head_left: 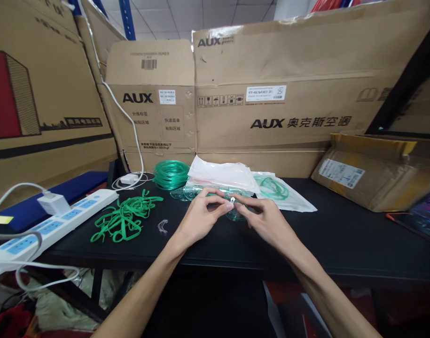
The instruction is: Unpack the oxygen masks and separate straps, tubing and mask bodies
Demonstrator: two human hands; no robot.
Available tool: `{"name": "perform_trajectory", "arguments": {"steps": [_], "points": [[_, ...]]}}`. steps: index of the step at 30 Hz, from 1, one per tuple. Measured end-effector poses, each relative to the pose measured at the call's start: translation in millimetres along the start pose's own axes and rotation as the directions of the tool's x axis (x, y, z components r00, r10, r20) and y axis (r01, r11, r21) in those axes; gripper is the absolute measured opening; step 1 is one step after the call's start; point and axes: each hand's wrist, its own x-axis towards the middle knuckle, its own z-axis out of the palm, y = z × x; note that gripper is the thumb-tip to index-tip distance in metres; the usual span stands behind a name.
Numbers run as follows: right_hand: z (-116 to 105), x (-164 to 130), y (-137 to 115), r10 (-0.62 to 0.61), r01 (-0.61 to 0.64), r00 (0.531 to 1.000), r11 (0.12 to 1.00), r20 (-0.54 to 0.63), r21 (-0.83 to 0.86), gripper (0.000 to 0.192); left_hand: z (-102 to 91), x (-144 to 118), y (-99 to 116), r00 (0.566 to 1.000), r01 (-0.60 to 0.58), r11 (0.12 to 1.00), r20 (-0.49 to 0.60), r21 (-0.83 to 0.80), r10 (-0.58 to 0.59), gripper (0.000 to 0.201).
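Note:
Between both hands, over the table's middle, is a translucent green plastic mask [235, 215], partly hidden by my fingers. A small shiny metal strip [232, 200] shows at its top, between my fingertips. My left hand [204, 211] is closed in a pinch at the mask's left side. Opposite it, my right hand [262, 217] grips the right side with thumb and fingers. Behind the hands lie more clear green masks [183, 193]. A few thin bent metal strips [162, 227] rest on the table left of my left hand.
Green elastic straps [126, 218] lie in a tangle at left, near a white power strip [56, 227]. Coiled green tubing [170, 174] and white packets [220, 173] sit behind. A bagged tube [274, 188] and a taped carton [363, 171] are at right. Large cardboard panels [271, 103] stand behind.

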Motion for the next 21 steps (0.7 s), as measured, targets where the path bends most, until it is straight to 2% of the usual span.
{"name": "perform_trajectory", "arguments": {"steps": [3, 6, 10, 15, 18, 21], "points": [[-1, 1, 1, 0.019, -0.018, 1.000, 1.000, 0.020, -0.016, 0.041, -0.6, -1, 3, 1.000, -0.013, 1.000, 0.021, 0.019, 0.012, 0.018], [-3, 1, 2, 0.029, -0.028, 0.998, 0.999, 0.058, -0.023, 0.037, -3.2, -2, 8, 0.995, -0.098, 0.989, 0.023, 0.110, 0.096, 0.020], [-7, 1, 1, 0.024, -0.025, 0.995, 1.000, 0.097, 0.000, 0.035, -7.7, -1, 15, 0.971, -0.215, 0.954, 0.153, 0.208, 0.186, 0.021], [-10, -1, -2, 0.058, -0.072, 0.991, 0.991, 0.119, 0.113, 0.037, -13.7, -3, 19, 0.956, -0.235, 0.933, 0.238, 0.272, 0.171, 0.035], [-14, -2, -5, 0.002, -0.018, 0.987, 0.995, 0.162, 0.095, 0.036, -18.2, -4, 19, 0.960, -0.227, 0.931, 0.229, 0.284, 0.165, 0.034], [-19, -3, -7, -0.061, 0.048, 0.968, 0.997, 0.242, 0.059, 0.032, -22.5, -4, 18, 0.974, -0.171, 0.942, 0.193, 0.290, 0.117, 0.034]]}}
